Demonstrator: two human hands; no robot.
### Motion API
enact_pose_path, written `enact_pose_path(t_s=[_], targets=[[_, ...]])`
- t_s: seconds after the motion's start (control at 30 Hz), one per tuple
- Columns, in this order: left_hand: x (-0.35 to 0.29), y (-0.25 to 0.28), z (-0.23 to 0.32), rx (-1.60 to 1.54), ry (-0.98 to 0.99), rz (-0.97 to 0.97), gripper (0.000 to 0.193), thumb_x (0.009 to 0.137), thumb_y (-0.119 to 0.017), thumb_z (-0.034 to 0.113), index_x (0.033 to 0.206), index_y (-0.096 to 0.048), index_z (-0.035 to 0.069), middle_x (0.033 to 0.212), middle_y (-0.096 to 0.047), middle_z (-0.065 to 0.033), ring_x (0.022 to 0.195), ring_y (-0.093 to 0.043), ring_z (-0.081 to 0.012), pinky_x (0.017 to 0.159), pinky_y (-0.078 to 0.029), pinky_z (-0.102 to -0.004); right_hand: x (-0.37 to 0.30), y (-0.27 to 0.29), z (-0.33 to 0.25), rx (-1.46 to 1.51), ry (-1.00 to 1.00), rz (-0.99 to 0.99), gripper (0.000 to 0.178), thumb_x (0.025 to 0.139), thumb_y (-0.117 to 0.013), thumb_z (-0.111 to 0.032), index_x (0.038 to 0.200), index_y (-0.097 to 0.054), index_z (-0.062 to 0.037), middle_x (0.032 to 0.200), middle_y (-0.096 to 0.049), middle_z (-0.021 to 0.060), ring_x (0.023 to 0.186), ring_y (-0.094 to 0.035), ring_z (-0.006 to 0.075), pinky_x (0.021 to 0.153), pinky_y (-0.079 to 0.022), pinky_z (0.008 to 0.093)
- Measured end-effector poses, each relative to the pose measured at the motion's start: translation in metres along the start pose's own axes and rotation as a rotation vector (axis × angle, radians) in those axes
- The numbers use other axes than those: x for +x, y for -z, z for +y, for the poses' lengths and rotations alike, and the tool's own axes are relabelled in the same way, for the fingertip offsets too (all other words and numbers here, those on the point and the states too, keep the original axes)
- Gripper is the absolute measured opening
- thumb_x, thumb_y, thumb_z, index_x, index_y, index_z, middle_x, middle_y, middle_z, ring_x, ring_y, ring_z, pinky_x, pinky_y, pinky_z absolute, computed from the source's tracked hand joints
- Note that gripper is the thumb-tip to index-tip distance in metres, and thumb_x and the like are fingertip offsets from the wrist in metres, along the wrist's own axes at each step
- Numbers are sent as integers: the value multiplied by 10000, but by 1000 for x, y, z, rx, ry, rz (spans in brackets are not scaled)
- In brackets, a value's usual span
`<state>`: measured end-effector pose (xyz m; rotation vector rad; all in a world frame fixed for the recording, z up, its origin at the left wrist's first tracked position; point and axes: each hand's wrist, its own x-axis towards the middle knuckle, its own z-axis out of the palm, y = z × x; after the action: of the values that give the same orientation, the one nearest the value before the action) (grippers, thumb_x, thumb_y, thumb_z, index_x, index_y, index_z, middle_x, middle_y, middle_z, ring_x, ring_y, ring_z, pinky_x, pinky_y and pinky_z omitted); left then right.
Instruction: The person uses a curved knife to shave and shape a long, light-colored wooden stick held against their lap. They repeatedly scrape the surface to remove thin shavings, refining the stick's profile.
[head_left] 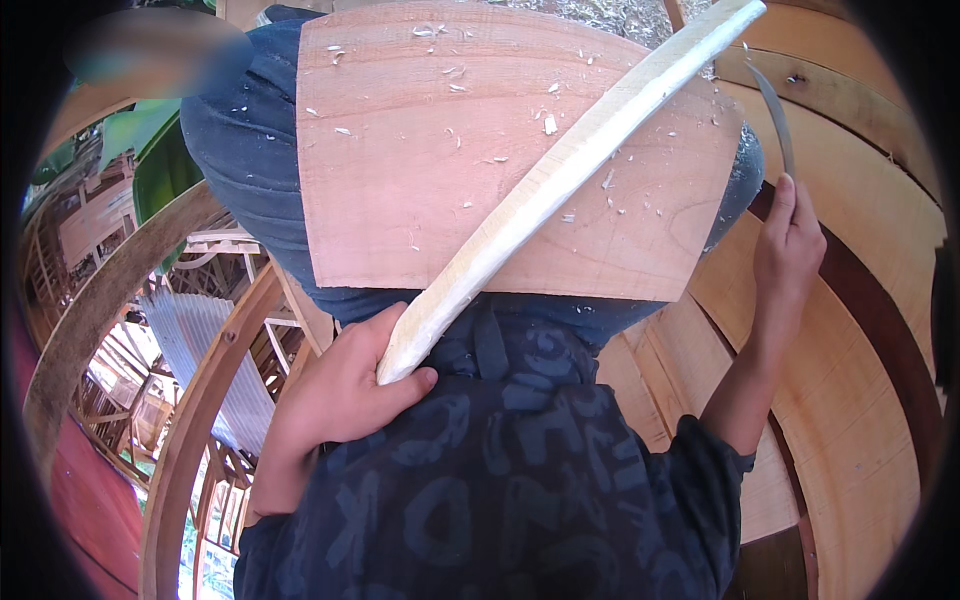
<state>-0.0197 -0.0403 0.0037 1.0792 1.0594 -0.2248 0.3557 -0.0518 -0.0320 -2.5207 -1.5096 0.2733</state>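
Note:
My left hand is closed around the near end of a long, pale, peeled wooden stick. The stick slants up to the right across a flat reddish wooden board that lies over my lap. At its far end the stick reaches past the board's upper right corner. Off to the right, my right hand grips a curved knife, its thin blade pointing up and away. The knife's handle is mostly hidden in my fist. The blade's tip is close to the stick's far end but apart from it.
Light wood shavings are scattered on the board. Wooden planks curve along my right side. To the left are a wooden beam, a corrugated metal sheet and green leaves. A blurred patch covers something at the upper left.

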Motion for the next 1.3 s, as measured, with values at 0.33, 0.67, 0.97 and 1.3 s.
enact_pose_path(t_s=[0.33,0.67,0.97,1.3], targets=[[3,-5,-6,-36,-25,11,416,819,-645,165,1161,-536,-46,936,-624,-196,866,-600,-278,832,-457,-368,-53,-7,-56,102,469,-262,219,917,-605,-248,805,-534,-74,623,-517,115,546,-566,294,497,-429,390],[7,6,-5,-126,69,-137,444,816,-654,190,1165,-472,-14,906,-561,-111,794,-529,-168,742,-422,-302,-24,0,-32,7,187,-103,274,953,-574,-268,792,-549,-48,635,-528,155,560,-553,341,511,-425,405],[10,8,-6,-353,129,-206,319,811,-678,251,865,-435,52,733,-453,4,496,-429,-43,424,-339,-213,-38,-24,-50,148,377,-125,277,947,-576,-243,770,-531,-36,626,-546,167,575,-589,333,503,-427,405],[18,15,-16,-497,145,-402,226,874,-634,186,870,-447,60,705,-449,28,479,-423,-29,419,-341,-204,-52,-11,-53,178,373,-257,229,922,-600,-241,802,-564,-50,624,-547,134,534,-560,306,493,-427,392]])
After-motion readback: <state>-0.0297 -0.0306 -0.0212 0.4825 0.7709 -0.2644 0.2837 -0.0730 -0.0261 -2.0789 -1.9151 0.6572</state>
